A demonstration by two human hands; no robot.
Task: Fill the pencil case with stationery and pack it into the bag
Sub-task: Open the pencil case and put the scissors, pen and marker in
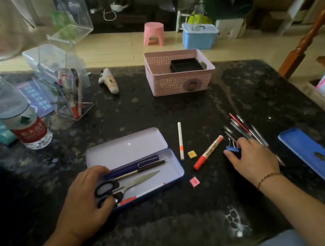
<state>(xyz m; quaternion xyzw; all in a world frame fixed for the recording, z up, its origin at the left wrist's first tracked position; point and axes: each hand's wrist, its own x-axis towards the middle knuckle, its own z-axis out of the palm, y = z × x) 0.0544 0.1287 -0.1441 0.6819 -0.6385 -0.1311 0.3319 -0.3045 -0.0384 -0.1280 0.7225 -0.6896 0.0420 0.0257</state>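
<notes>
My two bare forearms reach in from the near edge over a dark, speckled stone table (173,226). My left hand (84,199) lies spread and loose on the near end of the open pencil case (137,168), fingers over the black loops of the scissors (122,186), gripping nothing. The case is a shallow metal tin, pale lilac inside with a blue rim, lid folded back flat; it holds the scissors, a dark blue pen (131,166) and a slim black pen (143,168). My right hand (253,159) pinches a small blue binder clip (232,147) between thumb and fingertips, resting beside a loose fan of pens (244,129). Between the hands lie a white pencil (180,141), a red-capped marker (208,153), a yellow eraser (191,154) and a pink eraser (194,181). A flat blue lid (319,160) sits far right. Farther back stand a pink perforated basket (180,78), a clear water bottle (17,115) and a clear acrylic pen holder (71,96). Beyond is pale flooring with a pink stool (153,33).
</notes>
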